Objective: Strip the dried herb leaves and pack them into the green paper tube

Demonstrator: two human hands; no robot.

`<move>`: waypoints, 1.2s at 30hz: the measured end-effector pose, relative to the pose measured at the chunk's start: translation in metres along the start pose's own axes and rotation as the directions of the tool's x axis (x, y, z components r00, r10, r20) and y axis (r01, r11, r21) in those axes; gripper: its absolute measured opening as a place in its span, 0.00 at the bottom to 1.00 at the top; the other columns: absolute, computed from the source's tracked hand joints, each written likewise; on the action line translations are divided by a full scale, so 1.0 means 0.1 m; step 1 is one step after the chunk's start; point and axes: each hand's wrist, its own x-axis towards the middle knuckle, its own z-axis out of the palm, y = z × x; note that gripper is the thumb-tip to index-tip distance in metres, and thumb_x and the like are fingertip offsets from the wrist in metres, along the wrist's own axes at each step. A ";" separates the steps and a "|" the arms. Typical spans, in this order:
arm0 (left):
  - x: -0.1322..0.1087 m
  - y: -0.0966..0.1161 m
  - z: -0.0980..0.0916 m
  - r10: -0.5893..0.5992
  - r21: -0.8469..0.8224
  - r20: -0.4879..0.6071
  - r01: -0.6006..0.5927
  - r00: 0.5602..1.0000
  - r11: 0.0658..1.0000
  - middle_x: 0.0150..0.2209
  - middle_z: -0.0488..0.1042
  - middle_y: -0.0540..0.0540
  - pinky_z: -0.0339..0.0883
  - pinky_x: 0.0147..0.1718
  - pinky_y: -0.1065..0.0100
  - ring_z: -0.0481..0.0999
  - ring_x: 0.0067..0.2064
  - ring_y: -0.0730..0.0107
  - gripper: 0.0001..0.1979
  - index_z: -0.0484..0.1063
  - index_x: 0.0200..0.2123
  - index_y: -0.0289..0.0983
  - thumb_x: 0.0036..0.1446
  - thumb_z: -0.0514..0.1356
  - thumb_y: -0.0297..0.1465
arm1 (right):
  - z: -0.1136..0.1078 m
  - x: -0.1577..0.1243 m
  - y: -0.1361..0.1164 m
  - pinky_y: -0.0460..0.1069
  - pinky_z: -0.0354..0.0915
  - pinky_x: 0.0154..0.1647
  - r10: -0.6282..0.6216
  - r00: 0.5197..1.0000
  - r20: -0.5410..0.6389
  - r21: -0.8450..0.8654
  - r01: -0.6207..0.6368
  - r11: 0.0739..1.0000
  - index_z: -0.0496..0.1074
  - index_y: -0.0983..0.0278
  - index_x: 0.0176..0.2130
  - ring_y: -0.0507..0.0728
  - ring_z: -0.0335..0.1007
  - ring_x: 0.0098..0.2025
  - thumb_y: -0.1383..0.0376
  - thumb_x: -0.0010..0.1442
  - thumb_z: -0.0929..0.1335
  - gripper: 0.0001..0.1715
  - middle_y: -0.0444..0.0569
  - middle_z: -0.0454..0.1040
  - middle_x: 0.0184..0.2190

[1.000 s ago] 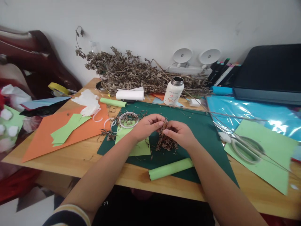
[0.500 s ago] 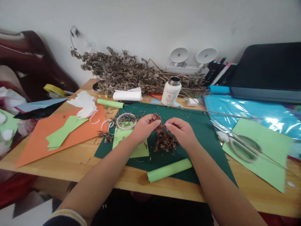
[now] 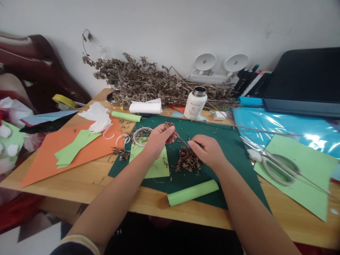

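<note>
My left hand (image 3: 160, 140) pinches a tuft of brown dried leaves (image 3: 170, 125) above the green cutting mat (image 3: 225, 141). To its right, my right hand (image 3: 207, 150) is closed on a thin dried stem (image 3: 183, 141), which runs across toward the left fingers. Below the hands lies a heap of crumbled dried leaves (image 3: 188, 160). A white ring (image 3: 134, 136) and a light green paper sheet (image 3: 151, 166) with leaf bits on it lie by my left hand. Nearer the front edge rests a rolled green paper tube (image 3: 193, 192).
Bundled dried plants (image 3: 138, 78) lie along the wall behind a white bottle (image 3: 196, 104). Scissors (image 3: 278, 164) lie on green paper (image 3: 310, 180) at the right. Orange paper (image 3: 47, 152) and white tissue (image 3: 95, 115) occupy the left side.
My hands have moved apart. The left went slightly up and left with the dried leaves, the right slightly right, and the thin stem now shows between them.
</note>
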 end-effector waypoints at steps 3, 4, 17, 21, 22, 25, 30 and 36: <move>-0.03 0.02 0.02 -0.002 0.211 0.165 -0.033 0.986 0.977 0.19 0.64 0.53 0.57 0.21 0.76 0.62 0.19 0.82 0.09 0.61 0.23 0.34 0.50 0.52 0.33 | 0.01 0.01 0.02 0.47 0.54 0.26 -0.040 0.999 0.017 0.032 0.040 0.999 0.61 0.64 0.20 0.51 0.57 0.24 0.59 0.55 0.58 0.17 0.45 0.62 0.19; -0.04 0.02 0.03 -0.008 0.272 0.216 -0.052 0.976 0.961 0.19 0.64 0.53 0.58 0.22 0.76 0.63 0.20 0.81 0.09 0.62 0.23 0.34 0.50 0.52 0.33 | 0.01 0.01 0.02 0.47 0.56 0.27 -0.043 0.999 0.006 0.103 0.042 0.994 0.63 0.64 0.22 0.51 0.59 0.26 0.59 0.56 0.57 0.17 0.45 0.63 0.21; -0.09 0.08 0.03 -0.020 0.521 0.356 -0.181 0.934 0.834 0.19 0.64 0.53 0.57 0.24 0.74 0.64 0.23 0.77 0.12 0.64 0.19 0.34 0.47 0.54 0.35 | 0.05 -0.01 -0.04 0.44 0.55 0.24 0.135 0.989 0.053 0.396 -0.145 0.907 0.64 0.64 0.25 0.48 0.56 0.23 0.63 0.51 0.62 0.07 0.41 0.61 0.20; -0.08 0.04 0.02 0.004 0.436 0.311 -0.146 0.951 0.888 0.19 0.66 0.51 0.58 0.26 0.73 0.64 0.23 0.77 0.10 0.63 0.20 0.34 0.48 0.53 0.33 | 0.07 -0.01 0.01 0.44 0.54 0.21 0.197 0.980 -0.004 0.473 -0.172 0.864 0.63 0.63 0.24 0.48 0.54 0.21 0.63 0.50 0.62 0.07 0.40 0.59 0.17; -0.07 0.02 0.02 0.011 0.415 0.284 -0.134 0.959 0.900 0.19 0.66 0.52 0.59 0.26 0.73 0.64 0.23 0.78 0.10 0.63 0.19 0.34 0.48 0.53 0.33 | 0.08 -0.01 0.02 0.44 0.53 0.21 0.215 0.976 -0.030 0.504 -0.170 0.847 0.62 0.63 0.23 0.48 0.53 0.20 0.63 0.50 0.62 0.07 0.40 0.59 0.17; -0.05 -0.02 0.01 0.054 0.327 0.191 -0.116 0.980 0.938 0.18 0.64 0.53 0.58 0.25 0.74 0.64 0.22 0.79 0.10 0.61 0.19 0.34 0.48 0.54 0.33 | 0.10 0.00 0.06 0.44 0.53 0.20 0.273 0.956 -0.110 0.605 -0.153 0.781 0.61 0.63 0.22 0.47 0.53 0.19 0.64 0.49 0.62 0.07 0.40 0.59 0.17; -0.02 -0.03 0.01 0.099 0.178 0.059 -0.108 0.993 0.978 0.18 0.63 0.54 0.57 0.23 0.76 0.62 0.21 0.81 0.10 0.60 0.18 0.34 0.47 0.54 0.31 | 0.06 0.02 0.08 0.44 0.52 0.20 0.332 0.934 -0.132 0.717 -0.141 0.683 0.60 0.63 0.21 0.47 0.54 0.19 0.66 0.48 0.62 0.07 0.40 0.58 0.16; 0.02 -0.04 -0.03 0.106 -0.025 -0.112 -0.109 0.988 0.994 0.17 0.62 0.54 0.56 0.20 0.77 0.61 0.19 0.82 0.09 0.59 0.19 0.35 0.47 0.53 0.31 | -0.07 0.03 0.10 0.44 0.51 0.18 0.345 0.929 -0.135 0.732 -0.141 0.666 0.59 0.63 0.19 0.47 0.53 0.18 0.68 0.46 0.61 0.07 0.40 0.58 0.14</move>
